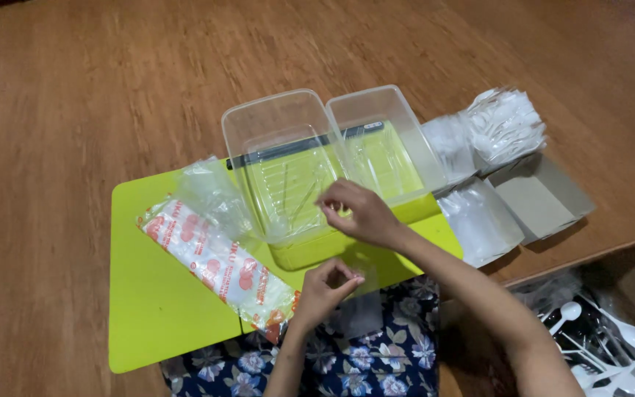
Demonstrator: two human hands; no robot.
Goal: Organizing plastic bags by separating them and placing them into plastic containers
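The left hand sits near the desk's near edge, its fingers pinched shut on a small clear plastic bag that hangs over the person's flowered lap. The right hand reaches farther out, fingertips drawn together over the near rim of the left clear plastic container; whether its grip has anything in it cannot be told. A second clear container stands just right of the first. Both rest on a lime-green mat, where a printed packet of bags lies to the left. White plastic spoons lie far right.
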